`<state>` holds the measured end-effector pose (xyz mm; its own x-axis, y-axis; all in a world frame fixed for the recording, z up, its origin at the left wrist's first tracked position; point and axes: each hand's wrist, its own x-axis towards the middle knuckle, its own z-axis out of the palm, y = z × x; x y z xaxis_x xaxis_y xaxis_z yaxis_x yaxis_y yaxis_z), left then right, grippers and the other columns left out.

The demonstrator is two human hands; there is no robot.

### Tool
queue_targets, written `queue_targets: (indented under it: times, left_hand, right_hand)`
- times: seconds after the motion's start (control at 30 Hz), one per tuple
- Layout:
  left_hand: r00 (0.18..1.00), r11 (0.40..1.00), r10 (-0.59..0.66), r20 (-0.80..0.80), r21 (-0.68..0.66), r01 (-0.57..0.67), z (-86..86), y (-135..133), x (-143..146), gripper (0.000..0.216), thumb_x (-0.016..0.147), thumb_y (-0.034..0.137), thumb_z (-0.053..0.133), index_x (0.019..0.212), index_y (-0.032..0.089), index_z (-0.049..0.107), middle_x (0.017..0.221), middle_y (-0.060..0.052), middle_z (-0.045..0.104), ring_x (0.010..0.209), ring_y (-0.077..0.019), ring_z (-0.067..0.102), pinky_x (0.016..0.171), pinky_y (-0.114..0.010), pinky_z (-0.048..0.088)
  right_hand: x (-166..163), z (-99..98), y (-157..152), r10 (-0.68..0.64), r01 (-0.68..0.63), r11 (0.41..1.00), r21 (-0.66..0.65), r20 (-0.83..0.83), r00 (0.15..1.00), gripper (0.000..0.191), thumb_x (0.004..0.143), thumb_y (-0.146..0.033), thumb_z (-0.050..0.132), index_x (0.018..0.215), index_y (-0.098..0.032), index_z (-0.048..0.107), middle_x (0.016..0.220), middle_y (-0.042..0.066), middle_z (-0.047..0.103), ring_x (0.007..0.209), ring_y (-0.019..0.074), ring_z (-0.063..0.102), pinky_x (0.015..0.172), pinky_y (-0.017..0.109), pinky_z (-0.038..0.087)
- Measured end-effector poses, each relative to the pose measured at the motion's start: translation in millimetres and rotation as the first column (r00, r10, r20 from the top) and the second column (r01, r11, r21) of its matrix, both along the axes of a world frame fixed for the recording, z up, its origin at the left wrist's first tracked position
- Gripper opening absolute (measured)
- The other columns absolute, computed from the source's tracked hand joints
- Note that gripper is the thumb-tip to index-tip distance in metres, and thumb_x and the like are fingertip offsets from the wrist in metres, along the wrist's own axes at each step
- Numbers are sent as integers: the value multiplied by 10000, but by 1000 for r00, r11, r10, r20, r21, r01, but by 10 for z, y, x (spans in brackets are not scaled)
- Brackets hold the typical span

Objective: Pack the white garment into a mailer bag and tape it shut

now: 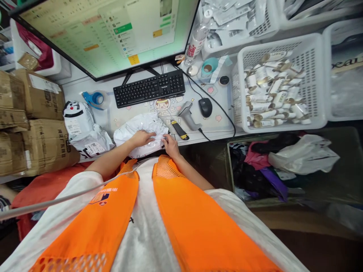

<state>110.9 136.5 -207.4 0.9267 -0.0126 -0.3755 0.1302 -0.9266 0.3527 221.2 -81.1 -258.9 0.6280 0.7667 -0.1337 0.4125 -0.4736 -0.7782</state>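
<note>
A crumpled white plastic mailing bag point(129, 126) lies at the front edge of the desk, close to my body. My left hand point(142, 138) is on top of it, fingers bent and closed on the plastic. At the bag's right end, my right hand point(170, 146) pinches its edge between thumb and fingers. What is inside the bag is hidden. Just right of it lies a yellow-and-black utility knife point(179, 129), touched by neither hand. A grey barcode scanner point(189, 116) rests beyond the knife.
A keyboard point(149, 88) and a mouse point(205, 107) lie behind the bag. Packed parcels point(78, 121) and cardboard boxes point(47, 145) stand on the left, near a blue tape dispenser point(93, 99). On the right are a white basket point(316, 83) of small rolls and a bin point(231, 170) below.
</note>
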Motion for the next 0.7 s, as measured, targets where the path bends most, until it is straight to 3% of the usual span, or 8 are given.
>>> queue_targets:
  times: [0.23, 0.33, 0.47, 0.57, 0.63, 0.7]
  left_hand:
    - [996, 1000, 19, 85, -1, -19, -126, -74, -59, 401, 1068, 406, 449, 1329, 200, 673, 957, -128, 774, 901, -250, 723, 868, -363, 502]
    - [990, 999, 43, 137, 2, -44, -122, -96, -61, 393, 1060, 392, 468, 1320, 177, 670, 1075, -159, 749, 978, -257, 706, 920, -390, 497]
    - [938, 986, 147, 314, 29, -164, 13, -53, -189, 366, 1062, 333, 437, 1276, 181, 692, 1191, -175, 713, 1151, -294, 642, 997, -458, 465]
    - [871, 963, 230, 434, 26, -268, 185, -73, -492, 357, 1050, 261, 420, 1256, 197, 704, 1303, -153, 689, 1290, -298, 577, 1086, -495, 424]
    - [874, 964, 235, 426, 14, -266, 261, -152, -749, 384, 1042, 237, 411, 1312, 215, 683, 1417, -128, 645, 1402, -287, 512, 1153, -499, 387]
    - [896, 964, 241, 373, 12, -264, 246, -255, -974, 435, 1045, 255, 400, 1417, 235, 624, 1547, -104, 557, 1507, -279, 416, 1220, -510, 329]
  right_hand:
    - [-34, -52, 28, 9, -5, 999, -46, 92, 996, 321, 1055, -382, 446, 1185, -182, 662, 1032, 140, 708, 974, 276, 638, 928, 409, 526]
    - [-26, -69, 58, -19, 32, 995, -99, 131, 991, 332, 1046, -410, 475, 1141, -158, 669, 1001, 164, 712, 970, 302, 630, 905, 427, 514]
    - [79, 22, -29, -84, 125, 964, -233, 178, 980, 330, 1018, -444, 536, 1096, -152, 667, 873, 131, 695, 845, 275, 617, 810, 381, 505]
    - [81, 212, -146, -101, 144, 972, -185, 221, 970, 292, 1039, -337, 454, 1092, -160, 680, 926, 132, 708, 878, 267, 626, 828, 381, 511]
    - [-28, 344, -157, -16, 33, 997, -64, 250, 968, 326, 1041, -271, 404, 1117, -153, 698, 1053, 156, 723, 1007, 275, 634, 928, 413, 515]
    - [-205, 417, -81, 185, -200, 979, 27, 274, 944, 370, 1041, -242, 387, 1204, -141, 703, 1253, 168, 704, 1203, 277, 606, 1072, 445, 475]
